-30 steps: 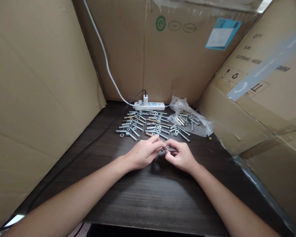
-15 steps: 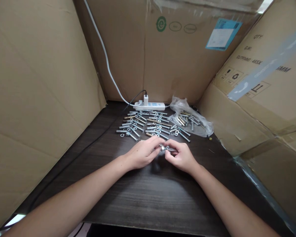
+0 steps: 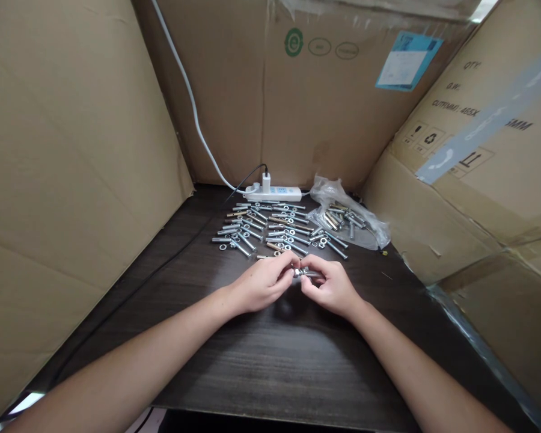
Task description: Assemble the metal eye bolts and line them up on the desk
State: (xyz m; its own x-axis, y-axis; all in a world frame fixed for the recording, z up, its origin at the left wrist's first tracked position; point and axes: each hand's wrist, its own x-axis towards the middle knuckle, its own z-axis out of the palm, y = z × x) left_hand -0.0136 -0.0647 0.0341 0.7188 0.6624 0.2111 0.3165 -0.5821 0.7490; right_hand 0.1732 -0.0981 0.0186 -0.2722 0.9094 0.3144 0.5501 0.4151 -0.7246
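Note:
My right hand (image 3: 331, 284) is closed around a silver bolt (image 3: 314, 274) lying roughly crosswise above the dark table. At the bolt's left end sits a bright nut (image 3: 297, 273). The fingers of my left hand (image 3: 265, 281) are curled in a pinch at that nut, and the two hands nearly touch. Fingers hide part of the bolt and nut. Just beyond the hands lie rows of loose hardware: bolts (image 3: 298, 239), metal sleeves (image 3: 226, 231) and flat washers (image 3: 222, 247).
A clear plastic bag (image 3: 369, 231) with more hardware lies at the back right. Behind the rows stands a white power strip (image 3: 279, 193) with a plugged-in charger (image 3: 265, 182). A black cable (image 3: 162, 264) crosses the table's left side. Cardboard walls (image 3: 216, 108) enclose the back and sides.
My left fingers have shifted and curled slightly at the nut, uncovering some hardware behind that hand. My right hand stays nearly still on the bolt.

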